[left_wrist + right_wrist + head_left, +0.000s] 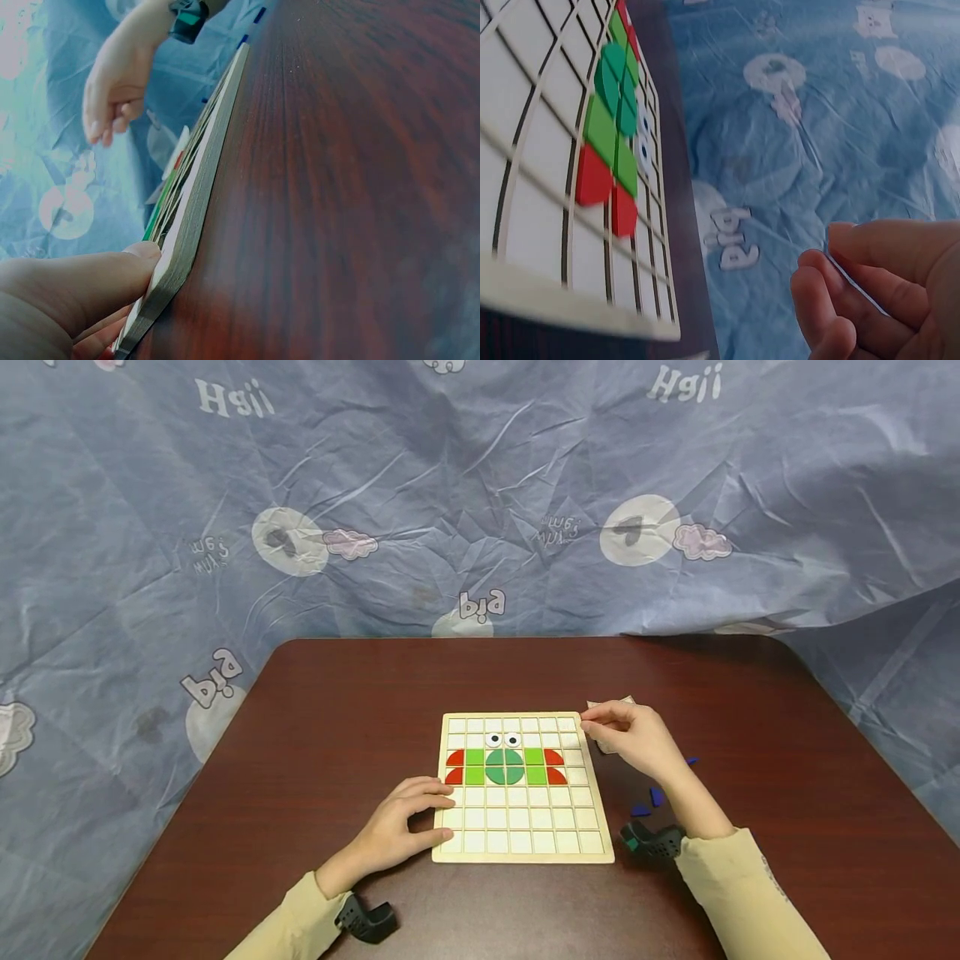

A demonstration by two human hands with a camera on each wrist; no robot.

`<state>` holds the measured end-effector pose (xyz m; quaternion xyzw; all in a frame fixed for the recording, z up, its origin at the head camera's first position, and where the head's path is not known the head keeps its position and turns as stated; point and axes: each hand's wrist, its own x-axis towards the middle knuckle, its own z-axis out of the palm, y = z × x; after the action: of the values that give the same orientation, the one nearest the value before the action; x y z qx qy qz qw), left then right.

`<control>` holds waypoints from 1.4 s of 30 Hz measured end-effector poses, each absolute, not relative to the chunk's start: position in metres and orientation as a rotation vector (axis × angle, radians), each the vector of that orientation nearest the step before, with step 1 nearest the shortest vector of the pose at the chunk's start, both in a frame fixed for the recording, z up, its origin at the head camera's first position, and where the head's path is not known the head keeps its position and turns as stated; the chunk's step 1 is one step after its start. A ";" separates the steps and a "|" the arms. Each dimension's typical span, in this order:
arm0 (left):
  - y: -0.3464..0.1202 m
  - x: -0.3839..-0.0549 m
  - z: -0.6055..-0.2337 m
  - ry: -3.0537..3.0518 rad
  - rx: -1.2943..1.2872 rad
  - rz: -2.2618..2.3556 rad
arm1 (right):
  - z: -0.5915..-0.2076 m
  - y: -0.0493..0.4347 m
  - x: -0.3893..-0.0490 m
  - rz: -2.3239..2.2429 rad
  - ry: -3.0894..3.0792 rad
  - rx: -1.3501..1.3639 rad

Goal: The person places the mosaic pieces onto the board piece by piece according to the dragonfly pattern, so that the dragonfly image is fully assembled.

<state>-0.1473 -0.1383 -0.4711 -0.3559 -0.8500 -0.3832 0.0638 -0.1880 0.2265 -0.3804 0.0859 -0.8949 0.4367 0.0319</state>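
Note:
A square wooden grid board (522, 842) lies on the table, with several coloured pieces set in its upper cells. Dark green quarter-rounds (505, 767) form a circle, with light green squares (474, 766) and red curved pieces (555, 767) to either side. Two white eye pieces (502, 740) sit above the circle. My left hand (401, 822) rests on the board's left edge, fingers extended, thumb (124, 274) touching near the corner. Raised by the upper right corner is my right hand (633, 739), fingers loosely bent toward the thumb; no piece shows between them.
Blue pieces (657, 797) lie on the table right of the board, near the right wrist. A pale, flat item (606, 747) is partly hidden behind the right hand. A patterned grey-blue cloth (480, 510) hangs behind the dark wooden table (360, 693).

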 end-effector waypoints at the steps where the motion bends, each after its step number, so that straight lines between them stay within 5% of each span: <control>1: -0.139 -0.147 -0.471 -2.567 -1.073 -1.160 | -0.380 0.233 -0.187 1.336 -2.754 0.246; 24: -0.138 -0.146 -0.469 -2.574 -1.069 -1.161 | -0.398 0.354 -0.170 1.313 -2.794 0.241; 42: -0.138 -0.147 -0.469 -2.568 -1.073 -1.167 | -0.416 0.376 -0.171 1.427 -2.980 0.180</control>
<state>-0.1465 -0.1384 -0.4693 -0.3549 -0.8492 -0.3860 0.0619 -0.1707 0.3764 -0.4158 0.0543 -0.8975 0.4297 -0.0834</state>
